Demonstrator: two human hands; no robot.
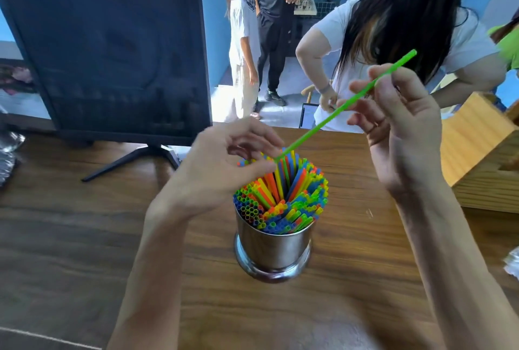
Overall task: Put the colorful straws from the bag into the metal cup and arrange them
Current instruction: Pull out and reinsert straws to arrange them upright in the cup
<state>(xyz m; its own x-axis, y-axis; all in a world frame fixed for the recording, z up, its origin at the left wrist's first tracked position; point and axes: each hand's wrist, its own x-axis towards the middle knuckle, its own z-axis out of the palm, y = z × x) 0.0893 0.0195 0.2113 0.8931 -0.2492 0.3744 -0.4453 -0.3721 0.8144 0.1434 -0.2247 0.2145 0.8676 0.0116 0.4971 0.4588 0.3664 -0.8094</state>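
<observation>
- Because the metal cup point(273, 248) is already packed with colorful straws point(283, 198), one green straw point(345, 105) is held slanted, low end at the bundle's 12 o'clock edge, apparently to find a gap.
- The right hand point(401, 124), at the cup's 1 o'clock, pinches the straw's upper part.
- The left hand point(224, 169), at 10 o'clock, has curled fingers closing on its lower tip, likely guiding it.
- No bag is identifiable.
</observation>
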